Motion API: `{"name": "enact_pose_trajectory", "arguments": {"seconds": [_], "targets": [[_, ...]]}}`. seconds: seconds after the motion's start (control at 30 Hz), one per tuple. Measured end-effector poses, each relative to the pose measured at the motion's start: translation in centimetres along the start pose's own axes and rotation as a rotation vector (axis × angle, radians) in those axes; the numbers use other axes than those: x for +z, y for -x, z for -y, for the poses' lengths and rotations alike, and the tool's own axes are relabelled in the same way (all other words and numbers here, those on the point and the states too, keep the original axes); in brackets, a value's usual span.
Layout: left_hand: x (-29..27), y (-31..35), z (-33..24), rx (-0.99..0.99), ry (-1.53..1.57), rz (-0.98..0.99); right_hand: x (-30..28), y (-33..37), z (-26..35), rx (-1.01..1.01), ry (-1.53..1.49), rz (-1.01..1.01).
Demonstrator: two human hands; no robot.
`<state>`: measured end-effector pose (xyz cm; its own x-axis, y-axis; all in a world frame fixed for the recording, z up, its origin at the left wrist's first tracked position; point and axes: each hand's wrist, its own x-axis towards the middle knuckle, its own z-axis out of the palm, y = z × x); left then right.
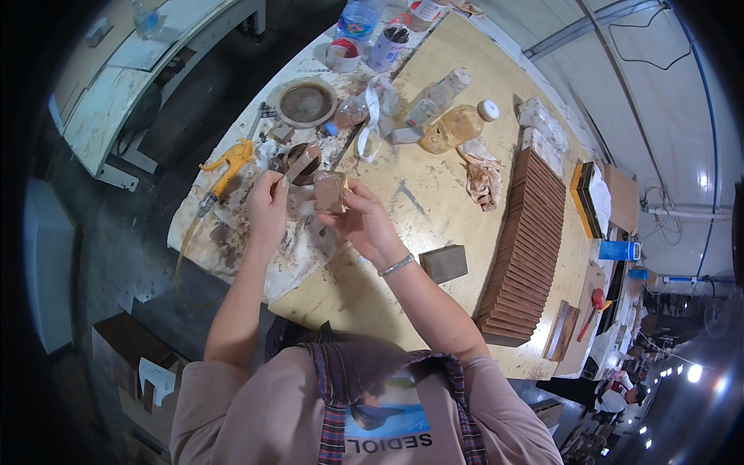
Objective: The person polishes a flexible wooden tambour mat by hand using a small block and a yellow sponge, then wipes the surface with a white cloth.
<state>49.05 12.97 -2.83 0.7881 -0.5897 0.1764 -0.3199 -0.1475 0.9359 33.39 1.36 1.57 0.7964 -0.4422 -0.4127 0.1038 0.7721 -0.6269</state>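
My left hand [268, 208] is closed on a flat scraper [301, 163], its blade smeared brown and slanting up to the right. In my right hand [369, 223] is a small brown block [330, 191], gripped between thumb and fingers, its broad face coated in brown. The blade is close to the block's upper left; I cannot tell whether they touch. Just behind the scraper stands a small dark round container [311, 172], partly hidden by the blade. A dark rectangular block [443, 264] lies on the board to the right of my right forearm.
A long row of brown slats [525, 248] runs along the right side. A yellow air gun [232, 158] with a hose lies at left, near a round dish [307, 104]. Bottles, including one of amber liquid [457, 128], and a stained cloth [482, 174] occupy the far side.
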Motion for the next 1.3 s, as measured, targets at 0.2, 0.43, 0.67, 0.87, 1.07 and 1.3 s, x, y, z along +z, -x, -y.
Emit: {"name": "enact_pose_trajectory", "arguments": {"seconds": [0.2, 0.43, 0.67, 0.87, 1.07, 1.3], "targets": [[-0.8, -0.8, 1.0, -0.109, -0.077, 0.06, -0.8, 0.4, -0.5, -0.016, 0.019, 0.036], [-1.9, -0.6, -1.6, -0.148, -0.252, 0.036, -1.8, 1.3, -0.2, -0.006, 0.01, 0.063], [-2.4, 4.3, -2.0, -0.219, 0.276, 0.117, -2.0, 2.5, -1.0, -0.082, 0.029, 0.079], [-1.8, 8.0, -5.2, -0.732, 1.173, 0.559, -2.1, 4.1, -2.4, -0.078, 0.023, 0.242], [0.8, 10.1, -5.9, -0.729, 1.407, 0.725, -2.7, 8.2, -1.4, -0.06, -0.034, 0.187], [3.6, 14.0, -6.1, -0.849, 1.271, 0.739, -5.7, 13.4, -0.5, -0.177, -0.149, 0.113]]}}
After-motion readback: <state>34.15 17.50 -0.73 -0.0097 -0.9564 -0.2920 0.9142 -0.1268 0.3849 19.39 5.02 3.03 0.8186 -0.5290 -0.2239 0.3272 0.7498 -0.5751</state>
